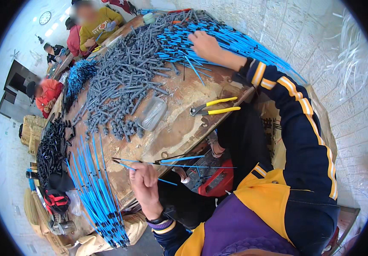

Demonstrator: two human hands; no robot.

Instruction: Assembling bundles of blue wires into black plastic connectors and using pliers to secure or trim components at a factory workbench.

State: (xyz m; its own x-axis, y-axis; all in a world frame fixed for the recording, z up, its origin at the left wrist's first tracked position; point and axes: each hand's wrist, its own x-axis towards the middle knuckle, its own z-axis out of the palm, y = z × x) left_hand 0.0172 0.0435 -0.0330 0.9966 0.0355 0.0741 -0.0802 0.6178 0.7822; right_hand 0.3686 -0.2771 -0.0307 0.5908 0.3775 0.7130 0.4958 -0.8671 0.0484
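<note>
My left hand (143,181) is closed around a few thin blue rods with black ends (183,158), held near the table's front edge. They stick out to both sides of my fingers and cross one another. My right hand (206,46) reaches to the far side, over a large heap of blue rods with black ends (231,40). Its fingers are curled at the heap, and whatever is in them is hidden. Between my hands, a pair of cutting pliers with yellow handles (216,106) lies on the wooden table (179,96), jaws pointing left.
A big pile of grey ribbed plastic parts (124,72) covers the table's middle. A clear plastic box (153,113) stands before it. More blue rods (96,192) lie in a bundle at left, beside black parts (52,147). Several people sit along the far left side.
</note>
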